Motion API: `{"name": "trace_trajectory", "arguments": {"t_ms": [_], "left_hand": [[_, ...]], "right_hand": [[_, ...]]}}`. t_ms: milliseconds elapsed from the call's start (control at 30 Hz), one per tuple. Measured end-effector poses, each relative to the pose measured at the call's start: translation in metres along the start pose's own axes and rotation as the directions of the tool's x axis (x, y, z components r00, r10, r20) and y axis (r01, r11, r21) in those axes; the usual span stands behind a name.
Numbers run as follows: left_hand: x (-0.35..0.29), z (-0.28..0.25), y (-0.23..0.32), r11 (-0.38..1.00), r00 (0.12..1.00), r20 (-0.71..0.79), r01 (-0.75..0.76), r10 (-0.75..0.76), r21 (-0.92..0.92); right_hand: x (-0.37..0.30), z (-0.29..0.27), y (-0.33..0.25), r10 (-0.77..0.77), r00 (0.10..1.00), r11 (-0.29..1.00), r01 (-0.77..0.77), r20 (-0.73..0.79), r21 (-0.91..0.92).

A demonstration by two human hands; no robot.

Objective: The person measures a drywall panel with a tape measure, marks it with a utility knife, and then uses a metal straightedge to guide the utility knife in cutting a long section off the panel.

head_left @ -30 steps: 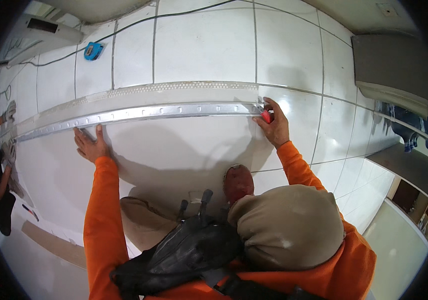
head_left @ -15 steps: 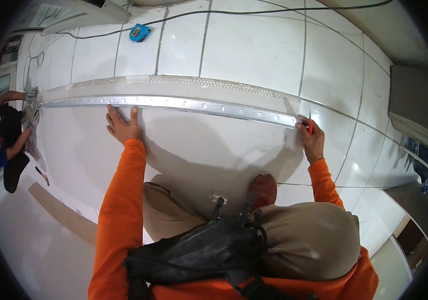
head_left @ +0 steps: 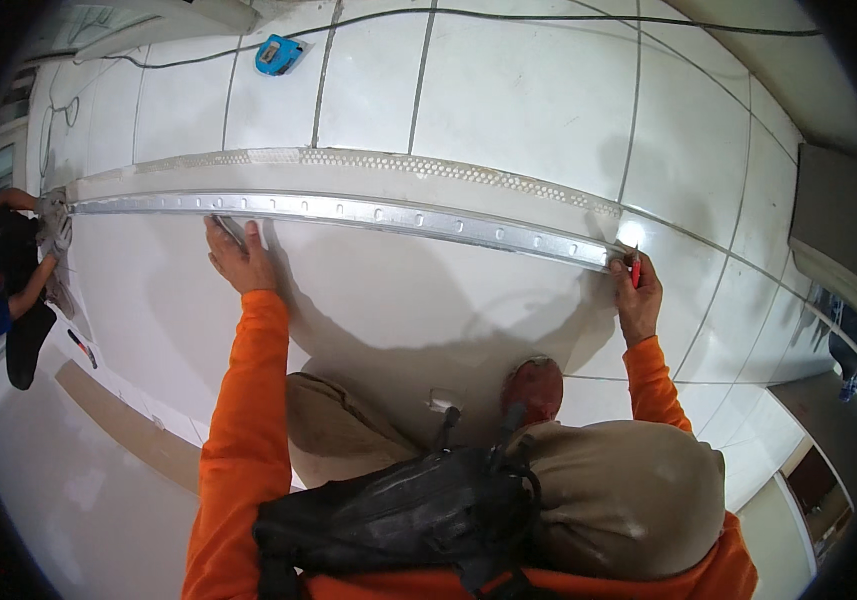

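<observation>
A long silver metal channel (head_left: 378, 213) with a row of dimples lies across a pale board (head_left: 418, 270). My left hand (head_left: 242, 262) reaches the channel's near edge, fingertips touching it, with thumb and fingers apart. At the channel's right end, my right hand (head_left: 637, 297) is closed around a slim red pencil-like tool (head_left: 636, 268), its fingers against the metal. Whether they also pinch the channel, I cannot tell. A co-worker's gloved hands (head_left: 54, 225) are at the far left end. Along the board's far edge runs a perforated pale strip (head_left: 418, 167).
A blue tape measure (head_left: 277, 55) lies on the white tiles (head_left: 518, 90), near a black cable (head_left: 378, 16). My red shoe (head_left: 533, 388) stands on the board. At the left are an orange-and-black hand tool (head_left: 81, 347) and a brown strip (head_left: 128, 425).
In view, my left hand and the channel's left end shift slightly left, while my right hand and its right end shift right and down. My view has moved a little too.
</observation>
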State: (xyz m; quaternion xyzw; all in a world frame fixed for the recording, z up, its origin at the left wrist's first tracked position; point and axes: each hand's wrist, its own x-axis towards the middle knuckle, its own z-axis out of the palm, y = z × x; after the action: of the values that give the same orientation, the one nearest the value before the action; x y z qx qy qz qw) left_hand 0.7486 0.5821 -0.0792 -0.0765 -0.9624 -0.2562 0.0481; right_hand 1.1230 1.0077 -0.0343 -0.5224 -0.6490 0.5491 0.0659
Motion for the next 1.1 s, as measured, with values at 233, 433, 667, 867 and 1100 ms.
{"name": "trace_trajectory", "arguments": {"t_ms": [233, 433, 667, 867, 1100], "left_hand": [[0.054, -0.01, -0.028, 0.993, 1.0, -0.002, 0.014, -0.015, -0.12], [0.078, -0.038, -0.034, 0.943, 0.921, 0.248, 0.326, -0.301, -0.068], [0.068, -0.054, -0.033, 0.969, 0.89, 0.399, 0.248, -0.22, -0.019], [0.068, -0.052, -0.02, 0.967, 0.913, 0.343, 0.252, -0.222, -0.044], [0.064, -0.048, -0.035, 0.967, 0.914, 0.36, 0.237, -0.188, -0.094]], "right_hand": [[0.004, 0.006, -0.005, 0.028, 0.999, 1.0, -0.028, -0.027, -0.004], [0.004, 0.01, -0.005, -0.026, 0.999, 0.997, 0.023, -0.032, -0.08], [0.01, 0.013, -0.018, 0.056, 0.997, 0.998, -0.056, -0.054, -0.003], [0.01, 0.012, -0.017, 0.034, 0.999, 0.999, -0.034, -0.04, 0.003], [0.013, 0.012, -0.02, 0.027, 1.0, 0.999, -0.027, 0.003, -0.044]]}}
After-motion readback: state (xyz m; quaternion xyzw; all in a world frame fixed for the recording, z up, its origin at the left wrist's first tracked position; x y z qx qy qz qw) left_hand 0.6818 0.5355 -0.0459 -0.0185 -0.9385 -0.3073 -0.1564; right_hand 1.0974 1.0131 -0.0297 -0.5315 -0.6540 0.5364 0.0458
